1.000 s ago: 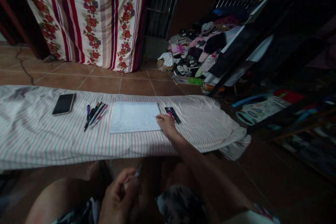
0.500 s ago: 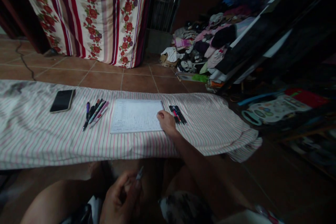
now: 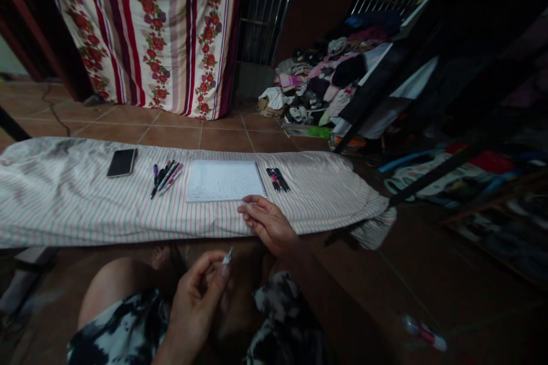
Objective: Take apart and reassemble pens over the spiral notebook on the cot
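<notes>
Flanking notebook [image 3: 225, 181]: pens [image 3: 168, 175]; left hand [image 3: 199, 296] pinching perhaps pen tip [image 3: 227, 258].

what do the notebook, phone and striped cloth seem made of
Notebook: matte paper, by its faintly marked white page; coil may be metal or plastic. Phone: probably smooth glass, by its flat dark face. Striped cloth: matte fabric, perhaps cotton, by its soft creases.

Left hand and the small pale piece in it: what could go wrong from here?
The small pale piece sits at the fingertips of the left hand, off the striped cloth, so it might slip and fall. The right hand, near the corner of the notebook, could nudge it. The loose pens by the spiral could roll if brushed.
</notes>
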A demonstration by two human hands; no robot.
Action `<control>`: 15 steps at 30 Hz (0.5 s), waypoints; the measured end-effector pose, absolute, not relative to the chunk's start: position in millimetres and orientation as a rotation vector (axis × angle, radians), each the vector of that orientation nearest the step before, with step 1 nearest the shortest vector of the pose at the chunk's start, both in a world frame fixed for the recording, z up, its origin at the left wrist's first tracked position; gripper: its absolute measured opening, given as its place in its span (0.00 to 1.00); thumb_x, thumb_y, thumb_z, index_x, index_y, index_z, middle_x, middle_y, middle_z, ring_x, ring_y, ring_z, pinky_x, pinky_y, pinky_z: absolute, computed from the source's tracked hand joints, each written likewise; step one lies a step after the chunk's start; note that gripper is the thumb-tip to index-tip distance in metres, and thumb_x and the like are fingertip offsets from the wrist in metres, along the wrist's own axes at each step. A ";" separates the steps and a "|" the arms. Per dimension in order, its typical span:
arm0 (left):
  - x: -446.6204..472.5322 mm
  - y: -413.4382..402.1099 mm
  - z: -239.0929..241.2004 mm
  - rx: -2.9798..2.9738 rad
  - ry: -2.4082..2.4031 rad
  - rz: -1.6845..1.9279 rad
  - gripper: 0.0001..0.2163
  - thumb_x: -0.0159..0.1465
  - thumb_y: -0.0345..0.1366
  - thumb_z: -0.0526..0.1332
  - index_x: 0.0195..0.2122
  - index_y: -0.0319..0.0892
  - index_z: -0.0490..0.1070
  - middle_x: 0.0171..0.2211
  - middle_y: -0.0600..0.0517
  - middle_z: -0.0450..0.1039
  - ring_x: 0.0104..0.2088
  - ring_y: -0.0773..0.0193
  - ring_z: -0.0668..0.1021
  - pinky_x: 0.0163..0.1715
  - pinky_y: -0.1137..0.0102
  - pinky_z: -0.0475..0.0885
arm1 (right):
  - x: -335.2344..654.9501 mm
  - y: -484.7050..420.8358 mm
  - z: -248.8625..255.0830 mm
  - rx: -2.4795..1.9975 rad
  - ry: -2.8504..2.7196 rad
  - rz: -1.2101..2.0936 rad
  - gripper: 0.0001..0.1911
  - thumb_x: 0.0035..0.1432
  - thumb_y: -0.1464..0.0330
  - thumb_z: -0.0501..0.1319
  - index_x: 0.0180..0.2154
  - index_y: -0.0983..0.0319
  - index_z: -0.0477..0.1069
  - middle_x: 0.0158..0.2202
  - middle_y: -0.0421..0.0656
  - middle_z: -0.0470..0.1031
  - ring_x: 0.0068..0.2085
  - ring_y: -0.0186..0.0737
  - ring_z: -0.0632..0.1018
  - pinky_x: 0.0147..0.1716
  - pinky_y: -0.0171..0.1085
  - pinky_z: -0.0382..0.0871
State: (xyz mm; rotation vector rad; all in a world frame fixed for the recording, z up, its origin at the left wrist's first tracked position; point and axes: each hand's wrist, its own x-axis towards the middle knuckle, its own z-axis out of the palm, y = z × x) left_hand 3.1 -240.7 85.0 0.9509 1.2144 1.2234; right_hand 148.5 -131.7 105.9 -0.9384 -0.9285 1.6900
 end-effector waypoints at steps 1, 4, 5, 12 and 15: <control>3.6 -244.1 88.1 0.967 1.200 1.220 0.19 0.54 0.51 0.62 0.37 0.39 0.69 0.20 0.55 0.68 0.16 0.73 0.66 0.17 0.77 0.60 | 148.1 -140.5 110.0 -0.901 -0.892 1.722 0.18 0.39 0.64 0.71 0.33 0.63 0.71 0.29 0.40 0.75 0.26 0.28 0.70 0.26 0.30 0.61; 3.9 -253.1 97.1 0.999 1.171 1.229 0.19 0.54 0.51 0.62 0.35 0.39 0.69 0.19 0.56 0.67 0.16 0.72 0.66 0.17 0.77 0.61 | 147.9 -161.4 119.1 -0.792 -0.832 1.793 0.15 0.41 0.67 0.71 0.33 0.63 0.73 0.30 0.40 0.75 0.28 0.26 0.70 0.28 0.28 0.61; 3.8 -255.7 100.0 0.996 1.175 1.248 0.19 0.54 0.51 0.62 0.35 0.39 0.68 0.19 0.56 0.67 0.15 0.73 0.66 0.16 0.77 0.61 | 148.2 -167.1 121.6 -0.767 -0.825 1.806 0.14 0.41 0.67 0.71 0.34 0.63 0.73 0.30 0.40 0.75 0.28 0.26 0.70 0.29 0.28 0.61; 0.2 -272.8 117.1 1.052 1.155 1.297 0.18 0.54 0.49 0.63 0.36 0.39 0.69 0.20 0.56 0.67 0.17 0.74 0.67 0.17 0.79 0.61 | 149.3 -201.6 138.8 -0.695 -0.890 1.817 0.12 0.44 0.68 0.69 0.35 0.62 0.75 0.31 0.40 0.74 0.29 0.27 0.70 0.30 0.28 0.62; -0.9 -279.6 121.7 1.069 1.123 1.306 0.18 0.55 0.49 0.62 0.37 0.39 0.69 0.20 0.56 0.67 0.17 0.74 0.67 0.16 0.79 0.62 | 147.6 -214.3 144.4 -0.758 -0.968 1.793 0.12 0.45 0.66 0.69 0.34 0.62 0.76 0.29 0.40 0.74 0.27 0.26 0.69 0.26 0.28 0.60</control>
